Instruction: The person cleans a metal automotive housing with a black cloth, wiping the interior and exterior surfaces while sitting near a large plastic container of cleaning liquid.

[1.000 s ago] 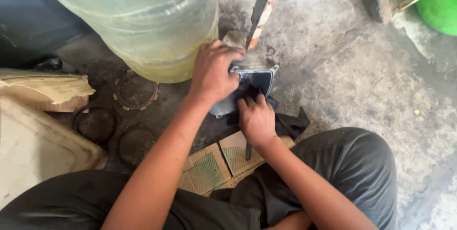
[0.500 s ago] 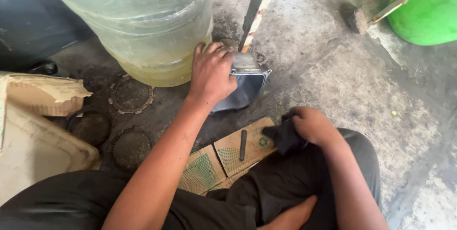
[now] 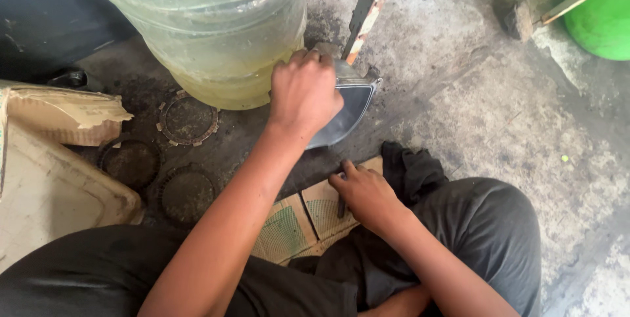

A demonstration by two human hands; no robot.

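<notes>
My left hand [image 3: 305,97] grips the dark metal housing [image 3: 344,110] on the floor [image 3: 459,94], beside the water jug [image 3: 216,28]. My right hand [image 3: 367,195], nearer me, seemingly closes on a slim tool [image 3: 341,207], lengthwise toward the housing.

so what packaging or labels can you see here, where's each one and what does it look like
Flattened printed carton: on the floor under the right hand, tan card with green meshed panels.
Torn cardboard box: far left on the floor, plain brown and ragged-edged.
Pale tray-like package: lower left, off-white with rounded corners.
No signs or screens in view; the big clear jug by the left hand shows no label.
</notes>
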